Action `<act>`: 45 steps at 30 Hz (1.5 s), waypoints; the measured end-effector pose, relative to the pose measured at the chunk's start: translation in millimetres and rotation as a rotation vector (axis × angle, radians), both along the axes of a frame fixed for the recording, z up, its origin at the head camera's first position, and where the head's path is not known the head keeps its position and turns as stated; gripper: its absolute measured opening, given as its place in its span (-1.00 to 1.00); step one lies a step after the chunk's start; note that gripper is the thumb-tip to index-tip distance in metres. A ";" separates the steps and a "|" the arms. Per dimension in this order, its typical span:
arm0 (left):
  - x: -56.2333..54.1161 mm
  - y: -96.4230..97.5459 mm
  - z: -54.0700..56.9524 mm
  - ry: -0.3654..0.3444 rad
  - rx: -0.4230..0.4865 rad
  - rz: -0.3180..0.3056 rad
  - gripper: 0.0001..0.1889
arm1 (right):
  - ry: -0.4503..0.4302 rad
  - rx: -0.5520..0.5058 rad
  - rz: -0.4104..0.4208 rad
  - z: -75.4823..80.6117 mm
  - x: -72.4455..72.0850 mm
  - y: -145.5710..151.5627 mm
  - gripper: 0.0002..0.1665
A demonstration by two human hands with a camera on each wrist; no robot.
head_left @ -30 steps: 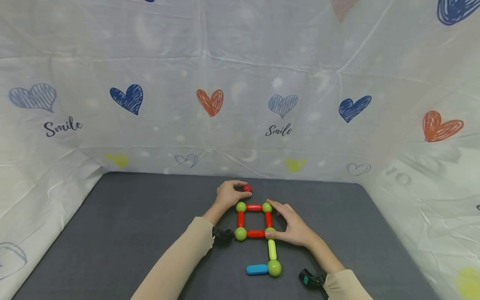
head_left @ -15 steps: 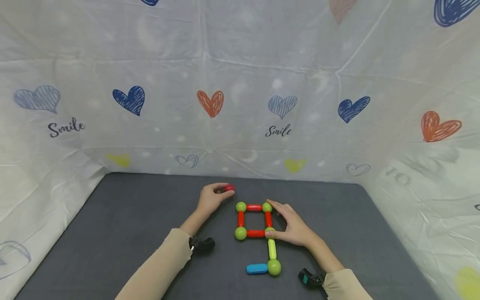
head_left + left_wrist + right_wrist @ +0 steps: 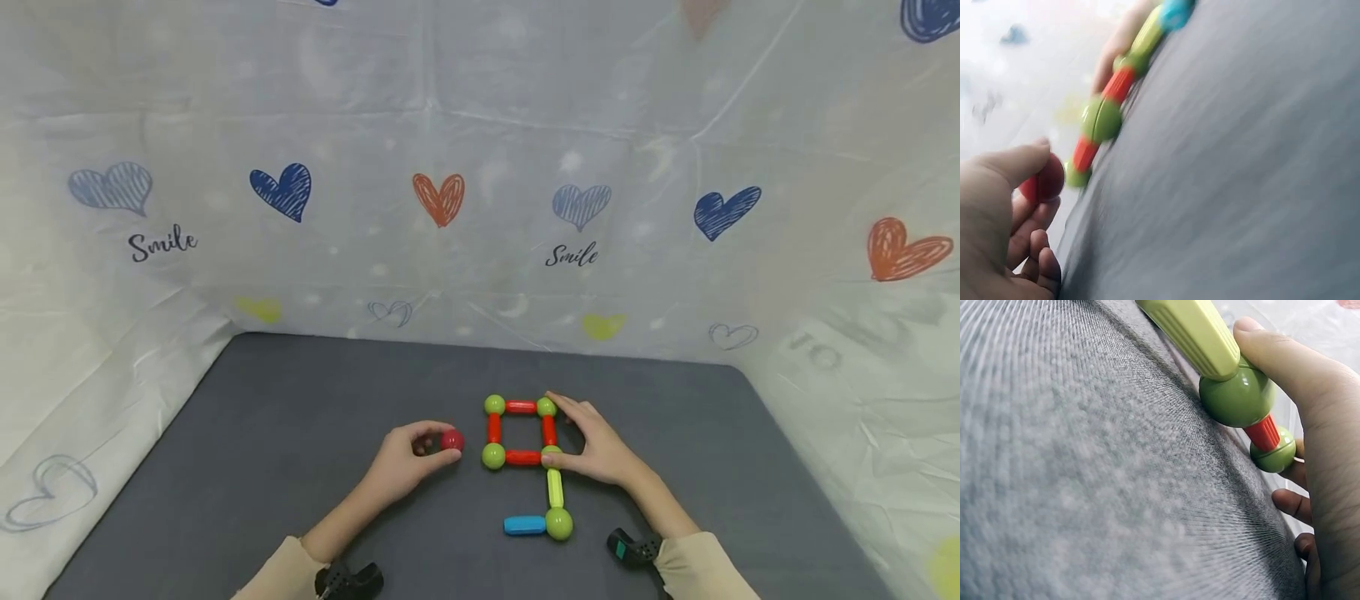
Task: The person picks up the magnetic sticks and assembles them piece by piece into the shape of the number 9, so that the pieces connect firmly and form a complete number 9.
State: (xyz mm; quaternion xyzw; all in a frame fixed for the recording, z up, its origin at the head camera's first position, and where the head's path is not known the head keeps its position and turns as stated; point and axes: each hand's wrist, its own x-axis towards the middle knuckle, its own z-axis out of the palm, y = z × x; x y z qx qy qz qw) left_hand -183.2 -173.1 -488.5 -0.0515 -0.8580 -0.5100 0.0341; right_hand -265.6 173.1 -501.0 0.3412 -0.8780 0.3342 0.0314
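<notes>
My left hand [image 3: 401, 462] pinches a red ball [image 3: 452, 440] between thumb and fingers, left of a magnetic rod-and-ball figure and apart from it. Red rods [image 3: 522, 457] and green balls [image 3: 493, 456] make up a square lying on the table. From its near right corner a yellow-green rod [image 3: 555, 488] runs towards me to another green ball [image 3: 558, 524], where a blue rod [image 3: 524, 525] points left. My right hand [image 3: 603, 450] holds the square's right side, thumb at the near corner ball [image 3: 1238, 397] and a finger at the far corner ball [image 3: 1274, 450].
Dark grey cloth covers the table [image 3: 300, 400]. Behind it hangs a pale sheet [image 3: 495, 100] printed with hearts and words, coming down at the table's back edge and sides. Black straps with small devices [image 3: 633, 548] sit at both wrists.
My left hand has carried the red ball left, away from the square's far side, then nearer to me. My right hand stays on the square. The head view has shifted slightly.
</notes>
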 end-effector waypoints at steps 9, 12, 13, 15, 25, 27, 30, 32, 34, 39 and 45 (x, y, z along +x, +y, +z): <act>42.4 22.9 5.4 0.020 -0.075 -0.184 -0.67 | -0.018 0.012 -0.001 3.2 -0.8 1.7 0.16; 47.4 32.0 5.2 0.019 -0.087 -0.278 -0.65 | -0.012 0.008 -0.005 3.4 -1.1 3.9 0.16; 48.4 34.7 5.0 0.019 -0.090 -0.306 -0.65 | -0.009 0.006 -0.005 3.4 -1.3 4.6 0.16; 49.7 38.4 4.6 0.008 -0.097 -0.353 -0.64 | -0.005 0.006 -0.007 3.4 -1.5 5.8 0.16; 49.8 38.1 2.3 0.019 -0.146 -0.443 -0.64 | -0.013 -0.012 0.001 8.8 -1.1 5.2 0.20; 49.7 37.5 1.5 0.023 -0.152 -0.443 -0.65 | 0.010 -0.034 0.005 14.3 1.3 3.8 0.13; 49.9 37.1 0.3 0.012 -0.154 -0.441 -0.65 | 0.056 -0.101 0.036 27.5 12.6 1.5 -0.10; 50.2 36.9 -0.2 0.000 -0.154 -0.443 -0.65 | 0.074 -0.158 0.080 35.7 25.4 -0.1 -0.29; 50.5 36.5 -0.9 -0.009 -0.154 -0.441 -0.65 | 0.075 -0.203 0.134 40.2 40.3 -2.2 -0.43; 51.2 35.3 -1.9 -0.025 -0.159 -0.431 -0.65 | 0.048 -0.306 0.267 29.6 74.0 -7.9 -0.65; 50.5 36.3 -0.8 -0.009 -0.170 -0.422 -0.64 | 0.046 -0.267 0.312 12.8 91.9 -12.6 -0.72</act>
